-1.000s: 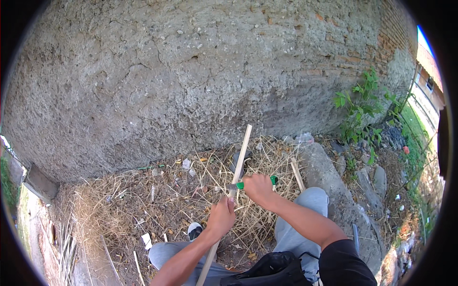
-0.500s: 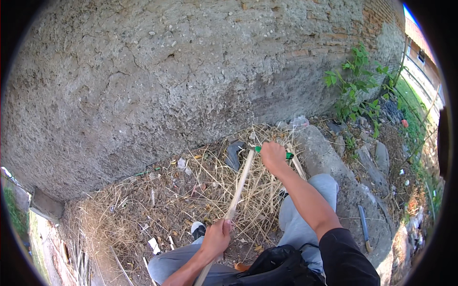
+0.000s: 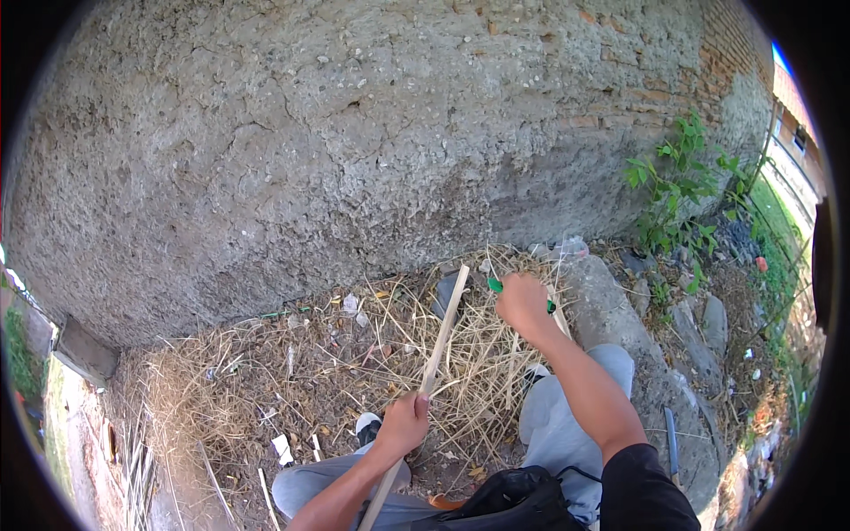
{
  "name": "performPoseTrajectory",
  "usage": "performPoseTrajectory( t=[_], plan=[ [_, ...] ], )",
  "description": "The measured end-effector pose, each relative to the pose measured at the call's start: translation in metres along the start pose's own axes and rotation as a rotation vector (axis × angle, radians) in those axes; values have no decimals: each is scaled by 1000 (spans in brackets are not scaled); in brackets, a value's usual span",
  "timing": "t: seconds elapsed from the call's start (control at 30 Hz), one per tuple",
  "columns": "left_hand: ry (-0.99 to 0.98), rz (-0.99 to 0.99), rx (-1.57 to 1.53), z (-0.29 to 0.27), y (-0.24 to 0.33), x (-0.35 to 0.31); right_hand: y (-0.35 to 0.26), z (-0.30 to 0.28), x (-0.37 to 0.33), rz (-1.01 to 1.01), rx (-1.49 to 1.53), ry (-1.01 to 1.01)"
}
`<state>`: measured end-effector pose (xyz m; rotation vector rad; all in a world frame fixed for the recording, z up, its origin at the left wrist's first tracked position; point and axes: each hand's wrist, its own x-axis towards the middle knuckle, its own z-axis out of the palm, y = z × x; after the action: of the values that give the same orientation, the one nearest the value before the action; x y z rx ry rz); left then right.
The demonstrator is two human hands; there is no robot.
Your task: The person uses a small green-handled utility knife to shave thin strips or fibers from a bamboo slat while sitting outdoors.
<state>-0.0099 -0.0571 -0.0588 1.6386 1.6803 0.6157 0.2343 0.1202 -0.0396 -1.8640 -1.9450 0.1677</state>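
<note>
the left hand (image 3: 405, 427) grips a pale wooden strip (image 3: 445, 334); beyond it, rightward, the right hand (image 3: 523, 303) clenches a green-handled knife (image 3: 495, 285).

Along the far edge of the ground (image 3: 320, 379), the wall (image 3: 354, 168) blocks our reach. The stick (image 3: 445, 332) slants up from our left hand (image 3: 405, 423) and splits the space before us. Left of it, above the straw (image 3: 204, 389), we have wide room to pass toward the left edge. Right of it, only a small gap separates its top from the green handle (image 3: 495, 285) in our right hand (image 3: 524, 305). Our knees (image 3: 613, 365) and bag (image 3: 509, 504) crowd the near edge; the slab (image 3: 611, 305) bounds the right.
</note>
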Motion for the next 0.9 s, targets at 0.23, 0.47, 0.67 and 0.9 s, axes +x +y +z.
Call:
performPoseTrajectory(
  t=[0.23, 0.47, 0.67, 0.9],
  plan=[
    [-376, -131, -278, -9, 20, 17, -50, 2, -57, -227, 59, -270],
    [-322, -79, -454, -12, 41, 26, -45, 14, -56, -252, 63, -241],
    [-241, -82, -517, -1, 25, 32, -49, 13, -58, -254, 75, -256],
    [-333, -47, -448, -6, 27, 29, -49, 21, -59, -279, 73, -244]
  ],
)
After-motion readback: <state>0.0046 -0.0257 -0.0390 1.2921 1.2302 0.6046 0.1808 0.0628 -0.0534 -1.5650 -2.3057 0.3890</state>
